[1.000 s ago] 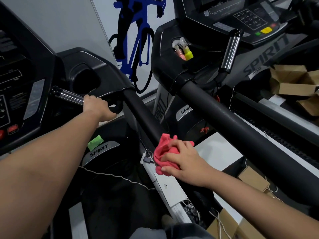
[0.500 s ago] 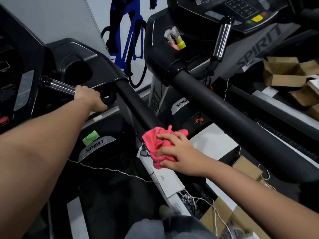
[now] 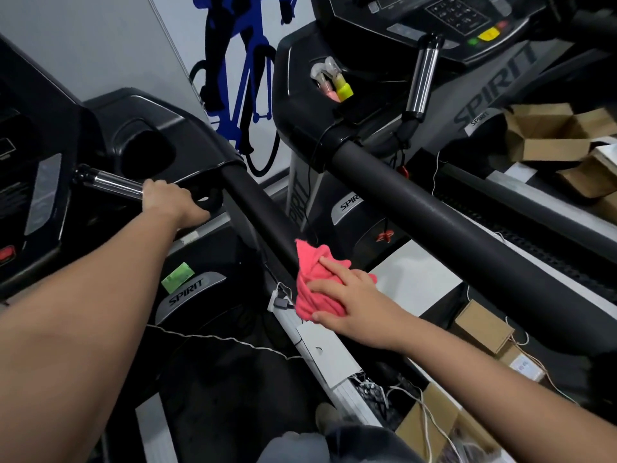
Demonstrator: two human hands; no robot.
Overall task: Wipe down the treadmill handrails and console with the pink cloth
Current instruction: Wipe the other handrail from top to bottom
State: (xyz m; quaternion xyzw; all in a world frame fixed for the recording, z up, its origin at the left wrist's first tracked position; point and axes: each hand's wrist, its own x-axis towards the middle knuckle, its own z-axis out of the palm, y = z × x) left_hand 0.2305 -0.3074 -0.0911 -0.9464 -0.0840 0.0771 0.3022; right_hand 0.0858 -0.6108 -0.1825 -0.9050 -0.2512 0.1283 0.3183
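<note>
My cloth point(image 3: 315, 279) is pink, the handrail point(image 3: 258, 210) under it matte black — and the cyclist figure point(image 3: 248, 75) on the pale wall point(image 3: 173, 21) is blue.

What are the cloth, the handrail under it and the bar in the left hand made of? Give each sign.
The cloth: soft matte fabric, maybe microfibre, by its crumpled folds. The handrail: probably foam or rubber sleeve, dull black. The bar the left hand grips: polished metal, likely chrome, with mirror streaks.

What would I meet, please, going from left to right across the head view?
Left hand gripping a chrome bar → pink cloth → upright chrome grip → yellow button → cardboard boxes.
</note>
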